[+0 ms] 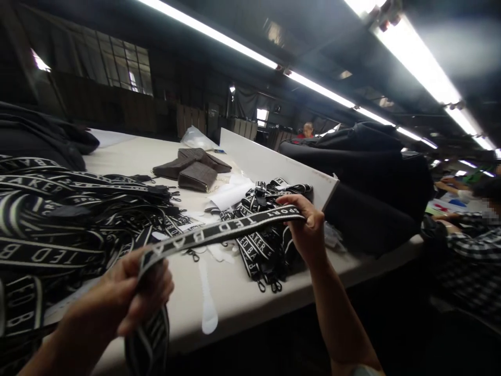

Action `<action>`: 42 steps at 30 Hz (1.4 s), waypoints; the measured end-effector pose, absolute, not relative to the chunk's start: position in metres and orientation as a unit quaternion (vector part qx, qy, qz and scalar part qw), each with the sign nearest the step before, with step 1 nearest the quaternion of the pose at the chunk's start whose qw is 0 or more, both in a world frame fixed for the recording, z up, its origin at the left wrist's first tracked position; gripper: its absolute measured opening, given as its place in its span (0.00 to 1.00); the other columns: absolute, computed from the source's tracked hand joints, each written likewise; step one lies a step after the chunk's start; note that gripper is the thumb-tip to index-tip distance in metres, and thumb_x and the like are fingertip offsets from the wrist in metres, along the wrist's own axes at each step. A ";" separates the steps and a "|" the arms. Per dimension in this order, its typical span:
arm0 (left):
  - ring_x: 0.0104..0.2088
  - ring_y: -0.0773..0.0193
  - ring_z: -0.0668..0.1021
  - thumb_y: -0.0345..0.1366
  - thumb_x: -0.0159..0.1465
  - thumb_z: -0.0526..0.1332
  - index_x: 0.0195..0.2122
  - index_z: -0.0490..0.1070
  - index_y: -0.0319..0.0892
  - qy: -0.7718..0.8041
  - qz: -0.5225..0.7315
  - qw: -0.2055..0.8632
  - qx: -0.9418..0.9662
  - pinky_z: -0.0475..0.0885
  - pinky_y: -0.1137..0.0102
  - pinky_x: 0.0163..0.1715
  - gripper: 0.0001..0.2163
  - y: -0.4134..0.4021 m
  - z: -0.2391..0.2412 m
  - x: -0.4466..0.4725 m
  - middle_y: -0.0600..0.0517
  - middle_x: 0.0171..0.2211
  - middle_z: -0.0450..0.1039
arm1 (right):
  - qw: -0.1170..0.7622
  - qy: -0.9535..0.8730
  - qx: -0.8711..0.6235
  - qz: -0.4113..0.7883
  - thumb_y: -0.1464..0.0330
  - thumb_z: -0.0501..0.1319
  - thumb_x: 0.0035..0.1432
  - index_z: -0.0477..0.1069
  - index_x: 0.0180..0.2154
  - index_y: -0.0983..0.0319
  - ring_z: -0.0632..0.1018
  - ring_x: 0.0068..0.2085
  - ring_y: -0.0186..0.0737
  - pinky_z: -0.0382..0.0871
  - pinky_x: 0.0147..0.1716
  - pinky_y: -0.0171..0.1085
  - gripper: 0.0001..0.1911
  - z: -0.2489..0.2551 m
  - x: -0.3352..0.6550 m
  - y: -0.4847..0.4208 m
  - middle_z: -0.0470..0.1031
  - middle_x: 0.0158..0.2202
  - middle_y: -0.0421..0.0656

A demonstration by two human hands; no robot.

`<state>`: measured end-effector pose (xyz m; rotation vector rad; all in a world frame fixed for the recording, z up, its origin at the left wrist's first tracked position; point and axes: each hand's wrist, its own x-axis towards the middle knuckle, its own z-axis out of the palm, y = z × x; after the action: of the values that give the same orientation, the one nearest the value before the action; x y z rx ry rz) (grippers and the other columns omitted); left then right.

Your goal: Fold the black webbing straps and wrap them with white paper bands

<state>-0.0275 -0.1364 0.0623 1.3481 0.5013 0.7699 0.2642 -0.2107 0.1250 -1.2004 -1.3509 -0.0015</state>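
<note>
A black-and-white lettered webbing strap point(225, 230) stretches between my two hands above the table. My left hand point(117, 290) grips its near end, and a length of it hangs down below that hand. My right hand point(303, 222) pinches the other end, over a pile of similar straps point(258, 245) with metal clips at the table's front edge. To the left lies a larger heap of the same straps point(58, 224). A white paper strip point(208, 303) with a rounded end rests on the table beneath the stretched strap.
Dark brown pouches point(195, 175) and a clear plastic bag point(198, 137) lie farther back on the pale table point(176, 318). A white upright board point(274, 164) runs behind the right pile, with a large black fabric mass point(364, 183) beyond. A person in checks point(475, 243) is at right.
</note>
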 end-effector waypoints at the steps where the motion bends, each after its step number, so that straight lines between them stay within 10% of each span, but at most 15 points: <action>1: 0.09 0.75 0.52 0.55 0.47 0.69 0.24 0.76 0.54 0.201 0.448 0.671 0.556 0.54 0.71 0.10 0.13 -0.136 0.084 -0.028 0.58 0.11 0.64 | 0.619 -0.587 -0.517 0.067 0.67 0.59 0.59 0.74 0.39 0.62 0.69 0.25 0.33 0.63 0.27 0.32 0.08 0.120 0.259 -0.208 0.72 0.26 0.39; 6: 0.24 0.72 0.76 0.37 0.56 0.70 0.36 0.79 0.47 0.129 0.562 0.604 0.550 0.70 0.79 0.18 0.07 -0.144 0.179 0.005 0.55 0.39 0.79 | 0.567 -0.580 -0.438 0.387 0.55 0.56 0.65 0.74 0.46 0.63 0.65 0.21 0.29 0.58 0.21 0.32 0.19 0.087 0.204 -0.195 0.76 0.35 0.45; 10: 0.35 0.62 0.82 0.32 0.65 0.62 0.42 0.76 0.40 0.132 0.582 0.513 0.617 0.79 0.72 0.31 0.06 -0.140 0.199 0.040 0.49 0.42 0.77 | 0.548 -0.553 -0.329 0.535 0.53 0.58 0.64 0.73 0.52 0.59 0.78 0.40 0.41 0.71 0.38 0.38 0.22 0.062 0.159 -0.193 0.76 0.48 0.49; 14: 0.37 0.58 0.82 0.29 0.63 0.63 0.42 0.74 0.37 0.155 0.623 0.405 0.651 0.81 0.68 0.33 0.06 -0.122 0.186 0.054 0.46 0.42 0.76 | 0.512 -0.459 -0.244 0.684 0.50 0.57 0.63 0.70 0.54 0.62 0.81 0.39 0.46 0.74 0.39 0.44 0.27 0.046 0.137 -0.191 0.80 0.40 0.51; 21: 0.41 0.59 0.81 0.34 0.62 0.64 0.46 0.71 0.42 0.197 0.663 0.393 0.606 0.80 0.70 0.35 0.10 -0.077 0.162 0.035 0.49 0.41 0.77 | 0.494 -0.430 -0.214 0.725 0.41 0.51 0.60 0.71 0.47 0.64 0.80 0.36 0.44 0.75 0.38 0.43 0.34 0.035 0.137 -0.169 0.78 0.41 0.52; 26: 0.43 0.58 0.80 0.39 0.65 0.61 0.54 0.67 0.48 0.219 0.656 0.440 0.573 0.79 0.67 0.35 0.16 -0.054 0.155 0.027 0.52 0.41 0.78 | 0.489 -0.458 -0.191 0.717 0.55 0.70 0.51 0.68 0.51 0.59 0.78 0.39 0.41 0.75 0.41 0.40 0.29 0.033 0.130 -0.163 0.76 0.42 0.45; 33: 0.32 0.60 0.80 0.33 0.65 0.60 0.31 0.71 0.39 0.273 0.695 0.443 0.495 0.78 0.65 0.33 0.06 -0.007 0.152 0.010 0.45 0.31 0.76 | 0.447 -0.444 -0.196 0.751 0.56 0.64 0.59 0.72 0.48 0.65 0.73 0.26 0.32 0.73 0.30 0.34 0.22 0.026 0.127 -0.139 0.71 0.28 0.39; 42: 0.31 0.64 0.79 0.34 0.62 0.63 0.35 0.73 0.32 0.379 0.543 0.580 0.474 0.76 0.70 0.34 0.08 0.036 0.063 -0.016 0.42 0.34 0.78 | 0.515 -0.362 -0.231 0.742 0.60 0.68 0.56 0.70 0.45 0.64 0.74 0.23 0.32 0.69 0.21 0.28 0.19 0.023 0.131 -0.060 0.76 0.27 0.40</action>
<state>-0.0157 0.0362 0.0633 1.1083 0.8867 1.2689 0.1314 -0.0601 0.0232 -0.5554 -0.8707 1.7830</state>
